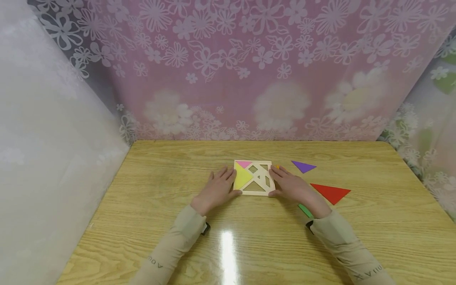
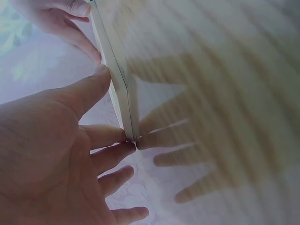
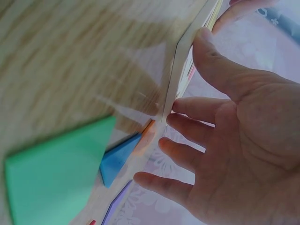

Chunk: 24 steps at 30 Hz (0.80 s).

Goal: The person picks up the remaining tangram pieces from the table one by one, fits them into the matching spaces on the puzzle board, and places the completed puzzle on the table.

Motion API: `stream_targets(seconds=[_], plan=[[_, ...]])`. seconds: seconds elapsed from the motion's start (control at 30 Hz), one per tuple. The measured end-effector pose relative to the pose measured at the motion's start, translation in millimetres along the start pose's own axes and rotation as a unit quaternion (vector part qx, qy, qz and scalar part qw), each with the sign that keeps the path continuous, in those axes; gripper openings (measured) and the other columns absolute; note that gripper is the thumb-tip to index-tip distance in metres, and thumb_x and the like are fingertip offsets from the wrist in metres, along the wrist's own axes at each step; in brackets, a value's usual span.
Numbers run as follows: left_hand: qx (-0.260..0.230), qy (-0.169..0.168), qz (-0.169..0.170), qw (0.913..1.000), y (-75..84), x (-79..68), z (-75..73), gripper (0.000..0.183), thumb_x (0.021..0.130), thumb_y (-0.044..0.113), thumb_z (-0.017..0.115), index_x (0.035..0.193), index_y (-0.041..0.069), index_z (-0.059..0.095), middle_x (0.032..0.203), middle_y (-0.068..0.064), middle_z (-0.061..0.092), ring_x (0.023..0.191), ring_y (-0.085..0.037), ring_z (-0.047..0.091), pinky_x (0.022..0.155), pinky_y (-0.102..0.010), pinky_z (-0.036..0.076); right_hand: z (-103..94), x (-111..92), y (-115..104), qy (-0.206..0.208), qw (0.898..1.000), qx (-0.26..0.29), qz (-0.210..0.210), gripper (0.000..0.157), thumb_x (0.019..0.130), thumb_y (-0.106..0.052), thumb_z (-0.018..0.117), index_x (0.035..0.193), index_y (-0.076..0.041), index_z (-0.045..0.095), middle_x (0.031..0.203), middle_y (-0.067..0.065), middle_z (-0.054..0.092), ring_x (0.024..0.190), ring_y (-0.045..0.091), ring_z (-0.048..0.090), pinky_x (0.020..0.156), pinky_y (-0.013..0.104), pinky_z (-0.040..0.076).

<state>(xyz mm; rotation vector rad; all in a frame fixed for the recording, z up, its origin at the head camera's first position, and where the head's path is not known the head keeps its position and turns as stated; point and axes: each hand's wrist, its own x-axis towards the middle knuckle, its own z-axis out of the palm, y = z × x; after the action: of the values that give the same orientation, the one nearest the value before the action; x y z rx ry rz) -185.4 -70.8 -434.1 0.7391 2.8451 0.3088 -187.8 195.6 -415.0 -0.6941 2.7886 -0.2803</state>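
"Puzzle board lies flat on the table, between both hands; we see it nearly square, its sides running roughly with the table's edges; from this slant we cannot tell a long axis."

"And the pieces set in it, which way do we see them point?"

"The yellow triangle has its long side along the left edge, its tip aimed right; the pink triangle sits at the far left corner, its tip towards us; the large cut-out on the near side points away."

"Can we read any writing?"

"We make out dark letters on the left sleeve and the right sleeve, an X and an A on the right one; no whole word is clear to us."

"How do we find the hands?"

"Extended, not clenched; the left hand touches the left edge with its fingertips, thumb at the near corner; the right hand mirrors it on the right edge; the forearms slant inward from the near side."

"To the right we see a purple triangle, a red triangle and a green piece partly behind the right arm; the right wrist view adds a blue piece."
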Motion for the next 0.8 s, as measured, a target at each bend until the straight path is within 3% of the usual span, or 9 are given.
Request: stream_targets(seconds=[0.8], plan=[[0.017, 0.014, 0.014, 0.9997, 13.3, -7.3, 1.9, 0.076, 0.104, 0.05, 0.05, 0.158, 0.002, 0.03, 0.165, -0.014, 0.027, 0.154, -0.031, 0.021, 0.12, -0.062, 0.022, 4.3, -13.5, 3.9, 0.011, 1.0, -0.009, 0.0, 0.082, 0.094, -0.039, 0.069, 0.154, 0.006, 0.036, 0.161, 0.024, 0.031, 0.147, 0.048, 0.028, 0.109, 0.06, 0.04]])
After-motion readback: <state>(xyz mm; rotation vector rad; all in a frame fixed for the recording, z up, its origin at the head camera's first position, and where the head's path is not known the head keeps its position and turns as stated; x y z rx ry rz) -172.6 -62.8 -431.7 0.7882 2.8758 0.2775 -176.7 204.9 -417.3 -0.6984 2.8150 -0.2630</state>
